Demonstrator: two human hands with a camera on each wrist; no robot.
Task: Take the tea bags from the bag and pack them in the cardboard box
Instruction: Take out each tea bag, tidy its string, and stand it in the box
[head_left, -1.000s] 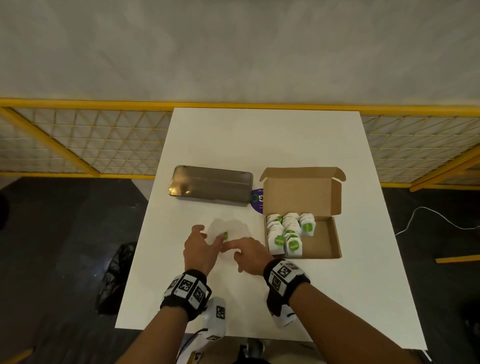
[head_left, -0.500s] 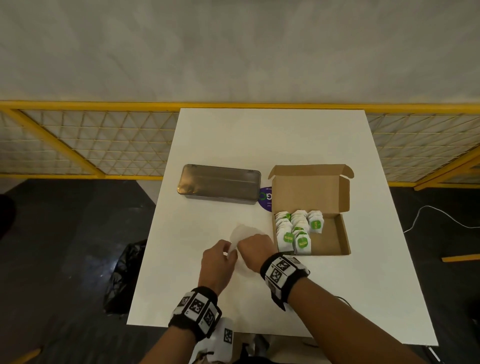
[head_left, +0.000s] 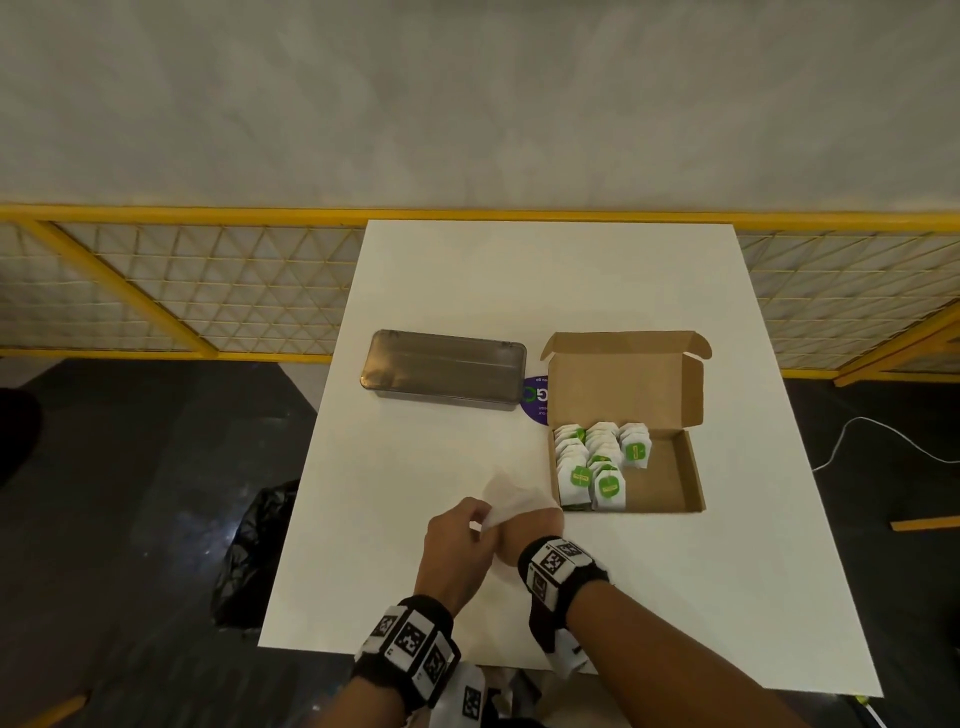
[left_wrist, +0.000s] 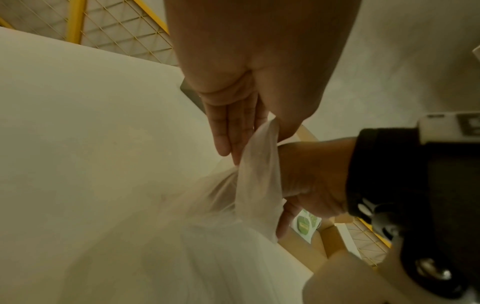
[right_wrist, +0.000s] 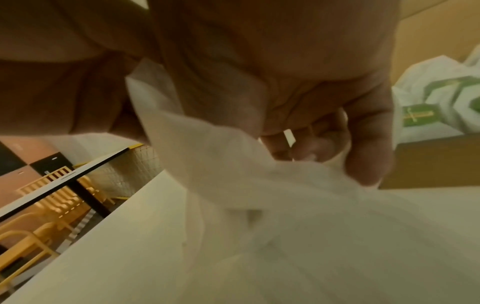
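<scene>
Looking down from the head view, the left hand (head_left: 457, 540) and right hand (head_left: 530, 530) meet over the near part of the white tabletop (head_left: 519, 291), both gripping a thin, translucent plastic bag (head_left: 511, 499) that puffs up just beyond the knuckles. Just beyond and to the right of the right hand sits the open cardboard box (head_left: 670, 478), its lid standing up at the far side; rows of white tea bags (head_left: 597, 462) with green labels fill its left part. Farther beyond the left hand lies a grey lidded case (head_left: 444, 369), with a purple round sticker (head_left: 537, 400) between it and the box.

In the left wrist view, the left thumb and fingers (left_wrist: 228, 127) pinch a twisted strip of the bag, which spreads out below them over the tabletop. The right hand, wearing a black wrist strap, holds the same plastic just beside it.

In the right wrist view, the right hand's fingers (right_wrist: 369, 144) curl around the crumpled film. Whether any tea bag is inside cannot be told. The box wall and green-labelled tea bags show just to the right of this hand.
</scene>
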